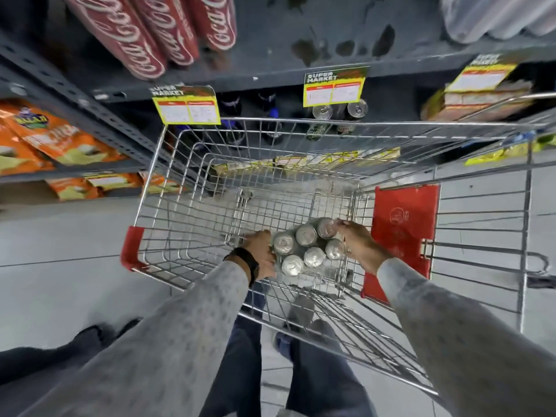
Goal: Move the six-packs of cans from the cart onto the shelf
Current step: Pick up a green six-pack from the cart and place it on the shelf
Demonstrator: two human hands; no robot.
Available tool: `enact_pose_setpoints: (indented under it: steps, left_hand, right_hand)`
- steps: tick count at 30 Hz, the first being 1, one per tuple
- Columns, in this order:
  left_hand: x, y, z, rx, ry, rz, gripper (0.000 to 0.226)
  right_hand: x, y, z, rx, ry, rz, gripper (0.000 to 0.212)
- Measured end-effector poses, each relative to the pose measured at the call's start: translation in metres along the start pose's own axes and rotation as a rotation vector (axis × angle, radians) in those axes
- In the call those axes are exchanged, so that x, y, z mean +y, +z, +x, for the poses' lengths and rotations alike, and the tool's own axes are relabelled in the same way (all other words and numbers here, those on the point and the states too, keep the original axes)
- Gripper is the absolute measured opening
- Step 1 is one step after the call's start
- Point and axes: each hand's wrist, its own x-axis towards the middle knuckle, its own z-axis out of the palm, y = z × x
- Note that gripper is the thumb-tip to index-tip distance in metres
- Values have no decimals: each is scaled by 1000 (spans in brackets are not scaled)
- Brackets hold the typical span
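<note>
A six-pack of silver-topped cans sits low inside the wire cart, near its right rear corner. My left hand, with a black watch on the wrist, grips the pack's left side. My right hand grips its right side, fingers over the far corner can. Both arms in grey sleeves reach down into the cart. The dark metal shelf stands directly beyond the cart, with a bare stained stretch on its upper board.
Red soda packs lie at the shelf's upper left. Two loose cans and dark bottles stand on the lower level. Orange snack bags fill the left shelves. A second cart with a red flap is nested at right.
</note>
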Motion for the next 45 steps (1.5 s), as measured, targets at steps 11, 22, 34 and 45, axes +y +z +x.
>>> enact_pose_setpoints:
  steps: [11, 22, 34, 45]
  left_hand:
    - [-4, 3, -26, 107, 157, 55, 27]
    - [33, -25, -210, -31, 735, -114, 23]
    - [194, 18, -316, -195, 1025, -222, 28]
    - [267, 18, -254, -225, 904, -30, 48]
  right_hand:
    - [-18, -2, -9, 144, 155, 127, 45]
    - [-125, -85, -203, 40, -276, 333, 40]
    - [-330, -153, -229, 354, -623, 228, 35]
    - [-369, -146, -145, 306, -598, 9, 38]
